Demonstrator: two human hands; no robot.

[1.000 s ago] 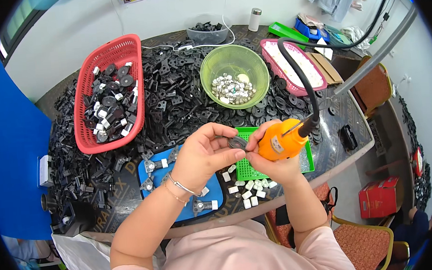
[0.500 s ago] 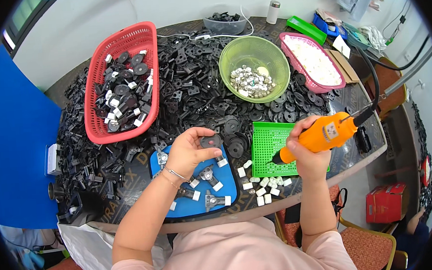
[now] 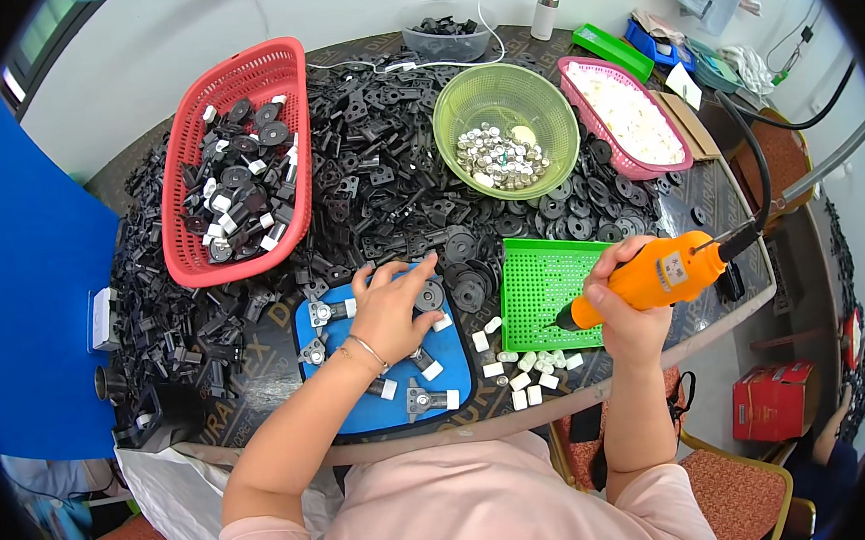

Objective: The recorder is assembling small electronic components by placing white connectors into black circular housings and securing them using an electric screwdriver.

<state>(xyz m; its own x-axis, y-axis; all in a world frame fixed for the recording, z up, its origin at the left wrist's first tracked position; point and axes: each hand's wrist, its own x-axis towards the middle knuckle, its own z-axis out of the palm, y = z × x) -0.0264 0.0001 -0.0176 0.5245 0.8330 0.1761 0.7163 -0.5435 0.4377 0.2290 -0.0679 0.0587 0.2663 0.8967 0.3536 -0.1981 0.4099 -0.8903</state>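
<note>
My left hand (image 3: 393, 311) is over the blue mat (image 3: 458, 368), its fingers spread around a black disc-topped part (image 3: 429, 295) with a white end. Thumb and index finger stand apart at either side of that part; it looks to rest on the mat. Several similar black parts with white caps lie close by, such as this one (image 3: 428, 400). In my right hand (image 3: 623, 302) is an orange electric screwdriver (image 3: 659, 271), tilted with its dark tip over the green perforated tray (image 3: 540, 298). A cable runs from its back end.
White caps (image 3: 526, 369) lie before the tray. A red basket (image 3: 177, 228) of assembled parts stands left, a green colander (image 3: 451, 138) of metal pieces at back centre, a pink basket (image 3: 639, 167) of white pieces right. Heaps of black parts (image 3: 367, 189) cover the table's middle.
My left hand has come down onto the mat with the disc-topped part, and its fingers have spread apart. My right hand and the screwdriver have shifted slightly to the right.
</note>
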